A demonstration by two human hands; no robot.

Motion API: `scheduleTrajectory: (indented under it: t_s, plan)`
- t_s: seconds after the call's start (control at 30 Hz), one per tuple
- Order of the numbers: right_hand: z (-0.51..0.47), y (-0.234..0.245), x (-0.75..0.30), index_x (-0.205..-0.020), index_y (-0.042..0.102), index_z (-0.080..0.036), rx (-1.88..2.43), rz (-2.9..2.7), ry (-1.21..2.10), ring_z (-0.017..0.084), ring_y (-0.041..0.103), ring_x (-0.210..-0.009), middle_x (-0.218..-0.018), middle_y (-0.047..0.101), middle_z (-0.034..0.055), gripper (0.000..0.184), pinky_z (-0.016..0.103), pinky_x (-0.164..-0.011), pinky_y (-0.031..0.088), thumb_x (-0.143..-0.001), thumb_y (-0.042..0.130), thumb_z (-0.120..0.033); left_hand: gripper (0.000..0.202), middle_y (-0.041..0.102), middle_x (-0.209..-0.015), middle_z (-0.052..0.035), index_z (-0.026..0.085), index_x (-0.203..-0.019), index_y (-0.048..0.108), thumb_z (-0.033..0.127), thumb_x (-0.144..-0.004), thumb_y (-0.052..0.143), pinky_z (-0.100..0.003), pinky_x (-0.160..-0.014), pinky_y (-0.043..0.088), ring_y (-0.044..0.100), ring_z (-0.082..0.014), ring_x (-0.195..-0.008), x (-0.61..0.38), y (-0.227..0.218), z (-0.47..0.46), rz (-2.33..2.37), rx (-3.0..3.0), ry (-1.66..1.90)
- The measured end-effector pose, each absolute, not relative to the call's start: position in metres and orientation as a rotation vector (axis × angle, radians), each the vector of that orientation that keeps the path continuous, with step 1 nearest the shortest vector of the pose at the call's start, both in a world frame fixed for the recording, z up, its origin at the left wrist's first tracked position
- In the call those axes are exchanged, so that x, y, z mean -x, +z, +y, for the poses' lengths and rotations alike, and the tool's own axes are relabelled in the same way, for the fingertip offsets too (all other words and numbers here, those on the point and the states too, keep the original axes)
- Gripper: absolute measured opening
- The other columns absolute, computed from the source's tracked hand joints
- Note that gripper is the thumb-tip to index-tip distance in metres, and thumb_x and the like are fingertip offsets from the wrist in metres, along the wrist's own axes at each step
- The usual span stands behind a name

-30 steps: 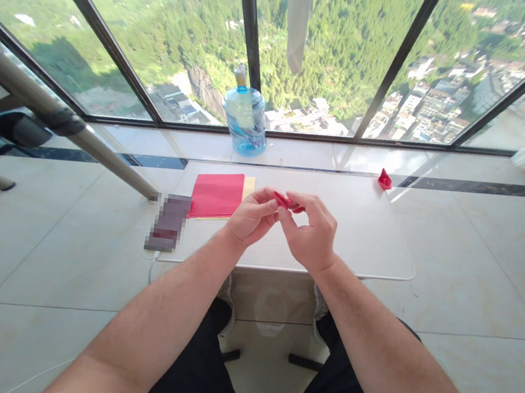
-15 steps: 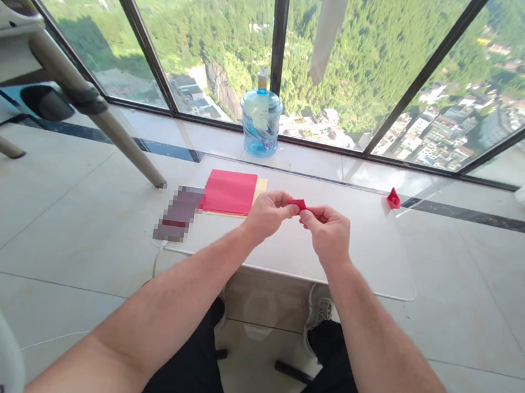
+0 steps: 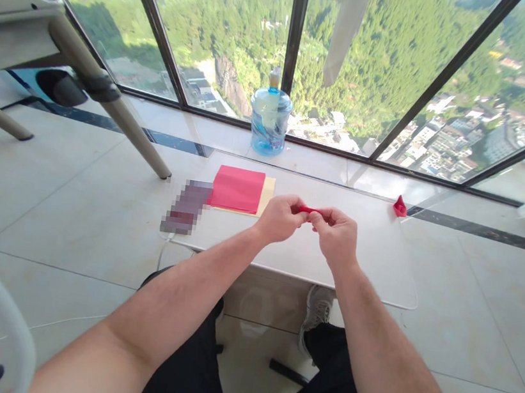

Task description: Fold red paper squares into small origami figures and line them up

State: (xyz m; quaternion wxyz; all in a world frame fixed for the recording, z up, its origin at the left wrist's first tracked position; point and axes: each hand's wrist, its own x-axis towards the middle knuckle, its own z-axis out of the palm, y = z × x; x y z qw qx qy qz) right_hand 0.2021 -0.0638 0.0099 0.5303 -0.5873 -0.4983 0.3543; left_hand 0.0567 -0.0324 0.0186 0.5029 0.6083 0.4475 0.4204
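Between my fingertips is a small piece of folded red paper (image 3: pixel 309 210), held above the white table (image 3: pixel 355 260). My left hand (image 3: pixel 281 217) pinches its left end, and my right hand (image 3: pixel 336 232) pinches the right end. Fingers cover much of the paper, so its full shape is hidden. A stack of red paper sheets (image 3: pixel 238 188) lies to the left of my hands, over a yellow sheet (image 3: pixel 267 196). At the table's far right corner sits a small folded red paper boat (image 3: pixel 400 206).
A blurred-out phone (image 3: pixel 187 207) with a white cable lies at the table's left. Behind the table, a large blue water jug (image 3: pixel 270 120) stands by the window. Metal furniture legs (image 3: pixel 130 131) rise on the left, and a white curved tube (image 3: pixel 11 305) is at lower left.
The red paper now shows as a thin strip between my fingers, where a pointed flap stood up before. Both hands keep their pinch. The whole view has shifted and tilted slightly.
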Motion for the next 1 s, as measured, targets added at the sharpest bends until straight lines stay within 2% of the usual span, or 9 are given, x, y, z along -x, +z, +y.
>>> scheduleTrajectory:
  t_s: [0.07,0.17,0.27,0.4,0.57,0.67,0.77,0.9,1.0]
  plan:
    - [-0.063,0.009,-0.203,-0.079,0.073,-0.016,1.425,-1.183,0.836,0.016,0.060,-0.059,-0.066,0.071,0.0031,0.024,0.030,-0.058,0.050,-0.075,0.074,-0.039,0.016,0.062,-0.057,0.0010,0.016,-0.068,0.064,0.028,-0.074,0.073,-0.025,-0.054,0.041,0.054,-0.0112,-0.055,-0.057,0.018,-0.032,1.073,-1.486,1.008]
    - [-0.062,0.007,-0.204,-0.080,0.072,-0.016,1.398,-1.153,0.851,0.016,0.061,-0.060,-0.068,0.070,0.0030,0.025,0.030,-0.058,0.051,-0.075,0.074,-0.040,0.016,0.067,-0.066,-0.0006,0.015,-0.076,0.068,0.030,-0.074,0.074,-0.025,-0.057,0.044,0.057,-0.0111,-0.060,-0.056,0.016,-0.029,1.041,-1.448,1.026]
    - [-0.061,0.008,-0.204,-0.088,0.071,-0.017,1.377,-1.139,0.890,0.018,0.066,-0.067,-0.078,0.072,0.0042,0.030,0.032,-0.060,0.056,-0.073,0.076,-0.043,0.017,0.071,-0.075,-0.0031,0.014,-0.084,0.071,0.027,-0.074,0.074,-0.025,-0.060,0.048,0.061,-0.0123,-0.066,-0.055,0.015,-0.027,0.981,-1.384,1.053]
    - [-0.060,0.008,-0.205,-0.096,0.066,-0.018,1.390,-1.058,0.863,0.019,0.070,-0.073,-0.094,0.072,0.0056,0.041,0.033,-0.060,0.059,-0.070,0.080,-0.046,0.016,0.071,-0.077,-0.0044,0.014,-0.086,0.069,0.024,-0.074,0.072,-0.028,-0.062,0.054,0.065,-0.0138,-0.066,-0.055,0.015,-0.028,0.914,-1.285,1.048]
    - [-0.060,0.008,-0.207,-0.082,0.064,-0.018,1.435,-1.124,0.876,0.019,0.066,-0.066,-0.074,0.069,0.0035,0.036,0.033,-0.060,0.056,-0.071,0.078,-0.049,0.018,0.070,-0.074,-0.0023,0.015,-0.085,0.061,0.023,-0.073,0.072,-0.028,-0.065,0.055,0.067,-0.0141,-0.066,-0.060,0.013,-0.032,0.939,-1.164,1.106]
    - [-0.061,0.013,-0.210,-0.078,0.068,-0.019,1.458,-1.270,0.773,0.017,0.063,-0.065,-0.071,0.069,0.0029,0.027,0.032,-0.063,0.052,-0.073,0.077,-0.043,0.016,0.070,-0.075,-0.0020,0.015,-0.081,0.063,0.024,-0.072,0.072,-0.024,-0.063,0.052,0.065,-0.0125,-0.068,-0.058,0.013,-0.029,1.020,-1.249,1.086]
    - [-0.062,0.019,-0.214,-0.074,0.069,-0.019,1.497,-1.405,0.725,0.017,0.061,-0.064,-0.069,0.068,0.0017,0.023,0.032,-0.064,0.050,-0.073,0.075,-0.041,0.019,0.070,-0.074,-0.0018,0.015,-0.087,0.065,0.022,-0.071,0.073,-0.022,-0.059,0.048,0.063,-0.0116,-0.066,-0.053,0.016,-0.026,1.022,-1.345,1.007]
    - [-0.062,0.022,-0.214,-0.080,0.068,-0.020,1.449,-1.366,0.803,0.019,0.066,-0.076,-0.078,0.071,0.0025,0.023,0.031,-0.066,0.052,-0.071,0.076,-0.041,0.030,0.067,-0.068,0.0013,0.016,-0.100,0.062,0.017,-0.072,0.070,-0.026,-0.061,0.053,0.065,-0.0123,-0.060,-0.054,0.019,-0.030,0.906,-1.275,0.995]
    - [-0.062,0.021,-0.213,-0.080,0.068,-0.019,1.430,-1.221,0.927,0.017,0.065,-0.065,-0.071,0.071,0.0017,0.022,0.030,-0.060,0.052,-0.070,0.077,-0.037,0.030,0.068,-0.068,0.0014,0.017,-0.100,0.061,0.016,-0.072,0.070,-0.027,-0.062,0.056,0.068,-0.0145,-0.063,-0.059,0.019,-0.034,0.899,-1.229,1.002]
